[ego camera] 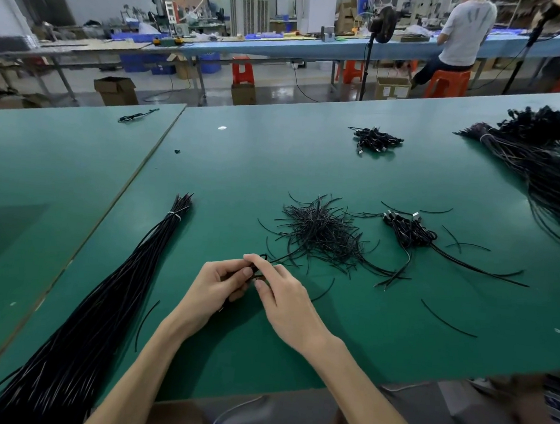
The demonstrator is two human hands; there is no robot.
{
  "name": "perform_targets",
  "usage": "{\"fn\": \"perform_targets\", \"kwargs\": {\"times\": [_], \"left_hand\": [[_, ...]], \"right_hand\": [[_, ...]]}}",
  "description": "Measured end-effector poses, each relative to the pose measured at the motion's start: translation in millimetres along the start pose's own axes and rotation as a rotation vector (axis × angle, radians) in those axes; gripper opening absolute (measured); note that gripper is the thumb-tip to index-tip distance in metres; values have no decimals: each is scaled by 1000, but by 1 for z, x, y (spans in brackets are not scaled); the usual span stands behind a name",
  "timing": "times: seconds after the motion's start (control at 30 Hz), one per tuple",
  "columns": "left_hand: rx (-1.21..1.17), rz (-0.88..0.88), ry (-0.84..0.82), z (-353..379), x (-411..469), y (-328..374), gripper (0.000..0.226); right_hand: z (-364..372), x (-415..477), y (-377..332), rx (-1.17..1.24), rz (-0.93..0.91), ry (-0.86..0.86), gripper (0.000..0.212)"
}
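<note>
My left hand [216, 286] and my right hand [283, 297] meet over the green table [379, 332] near its front. Both pinch a small coiled black cable [258, 269] between their fingertips; most of the coil is hidden by the fingers. A thin black tie sticks out from it toward the loose pile of black twist ties [323, 234] just beyond my hands.
A long tied bundle of black cables [103, 299] runs along my left. Small coiled cable heaps lie at the right [408, 232] and farther back [375, 140]. A big cable bundle [544, 162] fills the far right. Stray ties lie scattered. A person sits at a bench behind.
</note>
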State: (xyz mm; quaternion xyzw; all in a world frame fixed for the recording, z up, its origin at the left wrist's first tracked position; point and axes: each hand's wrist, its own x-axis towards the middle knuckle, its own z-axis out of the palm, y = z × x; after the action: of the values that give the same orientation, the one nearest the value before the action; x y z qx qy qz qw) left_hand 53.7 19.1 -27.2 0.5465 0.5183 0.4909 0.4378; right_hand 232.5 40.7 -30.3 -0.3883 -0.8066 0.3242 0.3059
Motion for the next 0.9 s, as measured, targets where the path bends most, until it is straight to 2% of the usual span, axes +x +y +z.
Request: {"fn": "perform_targets", "kwargs": {"times": [0.2,0.4,0.5,0.63,0.77,0.9], "left_hand": [[99,28,7,3,2,-4,22],[499,183,18,14,-2,-3,17],[573,237,-39,15,-8,1,14],[755,259,-120,13,-15,0,27],[1013,324,-28,16,-20,-3,31],[997,286,73,19,-21,-2,26]], "right_hand": [[-1,-1,2,61,-8,33,42],[-4,-1,0,22,3,35,42],[-5,-1,0,7,-9,45,43],[-3,-1,0,24,-15,39,44],[-3,-2,1,34,-27,35,42],[-2,-1,1,33,-38,45,39]]}}
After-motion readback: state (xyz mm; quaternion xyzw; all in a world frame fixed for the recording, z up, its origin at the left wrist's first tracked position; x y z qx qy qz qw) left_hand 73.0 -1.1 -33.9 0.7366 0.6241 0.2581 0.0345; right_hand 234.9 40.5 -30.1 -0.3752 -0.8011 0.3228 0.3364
